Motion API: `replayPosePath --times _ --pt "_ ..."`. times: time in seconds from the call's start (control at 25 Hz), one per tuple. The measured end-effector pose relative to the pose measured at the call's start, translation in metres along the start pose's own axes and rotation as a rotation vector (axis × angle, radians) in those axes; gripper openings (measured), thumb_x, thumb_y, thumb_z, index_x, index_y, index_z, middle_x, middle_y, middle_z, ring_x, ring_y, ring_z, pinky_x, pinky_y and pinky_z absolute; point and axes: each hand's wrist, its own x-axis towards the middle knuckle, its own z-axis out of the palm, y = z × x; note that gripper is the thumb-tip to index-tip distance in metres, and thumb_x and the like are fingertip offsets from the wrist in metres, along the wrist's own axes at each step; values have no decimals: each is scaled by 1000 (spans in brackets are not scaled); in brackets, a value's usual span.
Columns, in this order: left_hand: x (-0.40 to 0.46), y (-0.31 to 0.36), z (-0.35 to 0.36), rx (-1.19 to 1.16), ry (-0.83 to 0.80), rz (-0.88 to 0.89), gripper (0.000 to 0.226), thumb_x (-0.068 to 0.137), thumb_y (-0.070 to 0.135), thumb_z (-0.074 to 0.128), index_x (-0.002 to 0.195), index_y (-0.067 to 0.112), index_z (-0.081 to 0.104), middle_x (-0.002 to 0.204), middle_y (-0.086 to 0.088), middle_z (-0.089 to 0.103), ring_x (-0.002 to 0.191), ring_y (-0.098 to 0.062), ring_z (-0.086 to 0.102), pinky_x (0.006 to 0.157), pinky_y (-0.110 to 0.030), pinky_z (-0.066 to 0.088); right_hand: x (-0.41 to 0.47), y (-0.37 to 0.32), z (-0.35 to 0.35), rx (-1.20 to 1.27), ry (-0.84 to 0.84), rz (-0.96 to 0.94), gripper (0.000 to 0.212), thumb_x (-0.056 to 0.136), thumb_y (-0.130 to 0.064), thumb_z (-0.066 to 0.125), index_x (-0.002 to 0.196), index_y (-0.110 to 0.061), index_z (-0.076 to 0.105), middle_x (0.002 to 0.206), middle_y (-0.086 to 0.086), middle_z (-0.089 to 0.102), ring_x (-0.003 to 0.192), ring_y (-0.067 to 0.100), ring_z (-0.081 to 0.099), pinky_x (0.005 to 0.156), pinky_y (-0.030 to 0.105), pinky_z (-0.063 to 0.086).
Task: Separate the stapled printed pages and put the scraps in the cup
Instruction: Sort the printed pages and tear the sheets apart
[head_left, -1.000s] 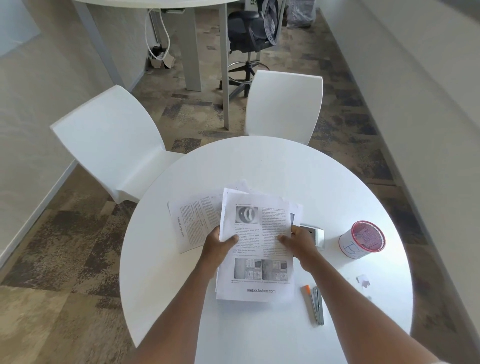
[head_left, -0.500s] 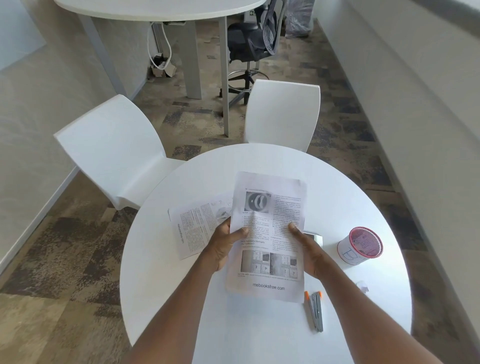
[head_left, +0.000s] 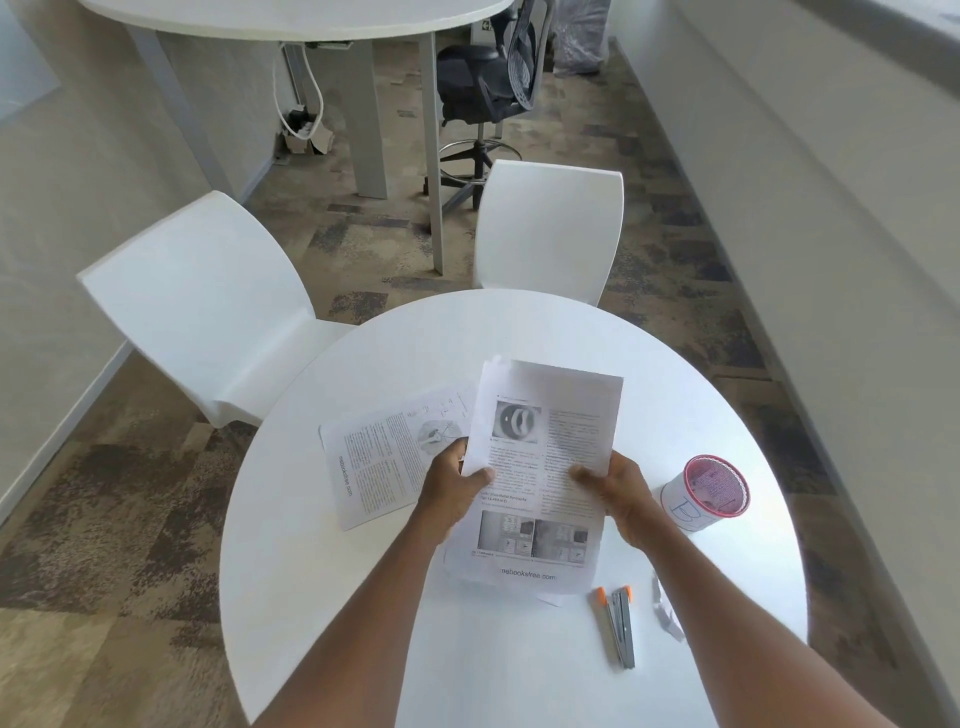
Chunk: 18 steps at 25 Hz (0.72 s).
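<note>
Both hands hold a set of printed pages (head_left: 540, 467) with photos and text, lifted above the round white table (head_left: 519, 332). My left hand (head_left: 457, 488) grips the left edge, thumb on the front. My right hand (head_left: 618, 493) grips the right edge. A separate printed sheet (head_left: 374, 462) lies flat on the table to the left. A white paper cup (head_left: 709, 493) with a red rim and blue lettering stands to the right. Small paper scraps (head_left: 667, 616) lie near the table's right front edge.
A grey staple remover with orange tips (head_left: 615, 626) lies on the table right of the held pages. Two white chairs (head_left: 208, 306) (head_left: 545, 228) stand at the table's far side. A second table and a black office chair (head_left: 488, 67) stand farther back.
The pages were lifted off the table and now stand more upright in both hands. The small box seen earlier by my right hand is now hidden.
</note>
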Motion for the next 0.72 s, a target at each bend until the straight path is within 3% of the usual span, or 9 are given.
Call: replayPosePath --times 0.08,0.16,0.24,0.36,0.52,0.72 --pt "4 6 8 20 2 1 34 92 17 66 125 18 60 113 1 73 99 -12 68 88 -28 54 3 -1 -5 -20 63 -44 20 86 -4 72 104 -11 68 103 13 76 83 22 74 68 33 60" --pt "14 9 11 95 1 -3 32 98 28 55 127 17 61 113 -3 71 97 -12 65 84 -27 50 7 -4 -14 -24 139 -52 17 89 -1 67 101 -14 68 98 9 75 79 20 73 63 27 59" --pt "28 8 1 254 79 11 29 102 27 45 124 18 63 114 -7 71 92 -16 66 78 -26 48 10 -4 -26 -23 202 -61 16 90 -2 67 100 -15 68 96 7 74 81 21 71 60 23 59" --pt "54 1 -37 583 257 32 33 100 21 51 131 16 58 132 -7 64 116 -27 62 90 -33 48 14 0 -45 10 255 -53 17 90 -1 66 104 -11 68 95 7 75 80 21 72 58 21 58" --pt "91 -5 -79 952 199 -48 56 93 19 63 144 12 43 150 -8 43 135 -29 43 106 -43 40 23 12 -50 16 265 -4 19 90 0 66 104 -11 68 95 6 75 77 18 73 59 23 59" --pt "125 -15 -96 1218 59 -105 78 84 36 72 146 14 30 152 -5 32 139 -29 33 109 -50 32 38 26 -34 13 238 42 18 89 -1 67 102 -13 68 96 6 76 82 24 73 68 34 60"
